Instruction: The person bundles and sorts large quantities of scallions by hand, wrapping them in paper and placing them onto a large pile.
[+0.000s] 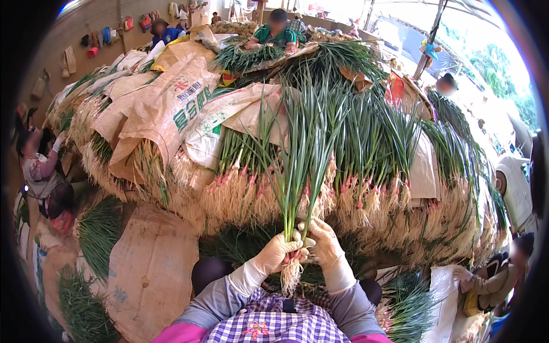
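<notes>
Upright in front of me is a bunch of green garlic (pixel 290 214), its long leaves fanning up over the pile and its pale roots hanging below. My left hand (pixel 276 251), in a cream glove, is closed round the stalks just above the reddish bulbs. My right hand (pixel 323 240), gloved too, pinches a stalk at the bunch's right side, fingertips close to the left hand's. Behind the bunch rises a big heap of green garlic (pixel 366 143), laid in rows with roots toward me. Its roots (pixel 246 200) hang over the near edge.
Woven sacks (pixel 154 108) cover the heap's left part. More green garlic lies on the floor at left (pixel 98 234) and beside my right knee (pixel 406 303). A flattened sack (pixel 150 263) spreads on the floor. Co-workers sit left (pixel 43 171), right (pixel 497 280) and behind the heap (pixel 274 37).
</notes>
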A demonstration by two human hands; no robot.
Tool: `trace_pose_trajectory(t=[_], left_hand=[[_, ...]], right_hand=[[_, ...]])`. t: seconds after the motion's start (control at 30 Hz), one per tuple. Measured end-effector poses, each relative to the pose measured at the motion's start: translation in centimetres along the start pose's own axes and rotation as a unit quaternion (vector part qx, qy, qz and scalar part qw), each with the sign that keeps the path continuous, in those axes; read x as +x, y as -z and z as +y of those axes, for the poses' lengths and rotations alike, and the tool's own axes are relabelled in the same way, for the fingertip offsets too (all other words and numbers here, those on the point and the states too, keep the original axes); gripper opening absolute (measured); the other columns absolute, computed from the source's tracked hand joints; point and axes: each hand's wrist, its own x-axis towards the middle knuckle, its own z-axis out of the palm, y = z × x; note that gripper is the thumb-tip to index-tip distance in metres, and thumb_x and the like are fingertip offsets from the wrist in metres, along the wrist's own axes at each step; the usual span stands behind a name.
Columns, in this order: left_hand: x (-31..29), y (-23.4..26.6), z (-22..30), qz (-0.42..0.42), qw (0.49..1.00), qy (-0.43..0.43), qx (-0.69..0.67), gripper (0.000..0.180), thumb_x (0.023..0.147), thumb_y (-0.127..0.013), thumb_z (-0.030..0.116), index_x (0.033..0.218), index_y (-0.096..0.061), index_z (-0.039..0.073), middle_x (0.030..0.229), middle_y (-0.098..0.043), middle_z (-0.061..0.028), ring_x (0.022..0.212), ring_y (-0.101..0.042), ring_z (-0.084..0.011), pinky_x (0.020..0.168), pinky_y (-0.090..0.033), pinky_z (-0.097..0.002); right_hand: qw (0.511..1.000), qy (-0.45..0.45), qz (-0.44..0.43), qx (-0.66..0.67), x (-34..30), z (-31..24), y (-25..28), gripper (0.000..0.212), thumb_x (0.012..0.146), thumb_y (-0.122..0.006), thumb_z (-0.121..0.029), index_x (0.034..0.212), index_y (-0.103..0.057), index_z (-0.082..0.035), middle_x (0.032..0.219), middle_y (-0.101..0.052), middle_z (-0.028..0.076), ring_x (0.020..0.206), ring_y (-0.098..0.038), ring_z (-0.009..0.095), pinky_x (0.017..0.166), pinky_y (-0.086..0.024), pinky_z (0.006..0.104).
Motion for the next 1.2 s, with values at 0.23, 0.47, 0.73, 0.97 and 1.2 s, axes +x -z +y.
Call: trace_pose_trajectory(t=[0.23,0.47,0.73,0.97,1.2], left_hand=[[0.1,0.5,0.4,0.037,0.994,-0.027,0.094,0.002,0.093,-0.050,0.005,0.092,-0.049,0.006,0.098,-0.064,-0.0142,0.076,-0.064,-0.0186,0.068,-0.054,-0.0304],[0.1,0.4,-0.8,0.104,0.964,-0.040,0.241,0.011,0.086,-0.064,0.007,0.084,-0.053,0.007,0.074,-0.066,-0.0078,0.058,-0.060,-0.0074,0.043,-0.040,-0.0163],[0.0,-0.8,0.0,0.138,0.981,0.037,0.129,0.008,0.083,-0.052,0.001,0.090,-0.051,0.005,0.067,-0.053,-0.0061,0.052,-0.052,-0.0132,0.054,-0.051,-0.0293],[0.6,-1.4,1.0,-0.074,0.995,-0.006,-0.068,0.018,0.075,-0.052,0.001,0.092,-0.048,0.007,0.074,-0.049,-0.0066,0.059,-0.050,-0.0161,0.063,-0.050,-0.0382],[2.7,-0.8,2.3,0.017,0.997,-0.077,0.007,0.038,0.088,-0.044,-0.007,0.121,-0.042,0.012,0.112,-0.055,-0.0134,0.085,-0.063,-0.0258,0.080,-0.054,-0.0497]], right_hand=[[0.959,0.128,0.190,-0.169,1.0,2.1,-0.7,0.014,0.092,-0.058,-0.018,0.089,-0.061,-0.005,0.073,-0.062,0.004,0.057,-0.052,0.006,0.046,-0.038,0.0184],[0.753,0.108,0.031,-0.648,1.4,0.6,9.0,0.030,0.089,-0.063,-0.026,0.087,-0.063,0.004,0.073,-0.063,0.010,0.064,-0.055,0.014,0.059,-0.045,0.0294],[0.778,0.140,0.150,-0.594,1.4,2.1,1.1,0.026,0.092,-0.058,-0.021,0.076,-0.053,-0.001,0.064,-0.050,0.000,0.058,-0.044,0.009,0.052,-0.038,0.0274],[0.929,0.059,0.144,-0.336,2.8,-0.4,2.7,0.026,0.093,-0.055,-0.029,0.082,-0.060,-0.006,0.067,-0.057,0.000,0.056,-0.050,0.009,0.052,-0.042,0.0239],[0.432,0.263,0.404,-0.762,6.3,-12.7,8.0,0.024,0.079,-0.068,-0.012,0.098,-0.062,0.002,0.082,-0.065,0.016,0.076,-0.063,0.029,0.070,-0.050,0.0391]])
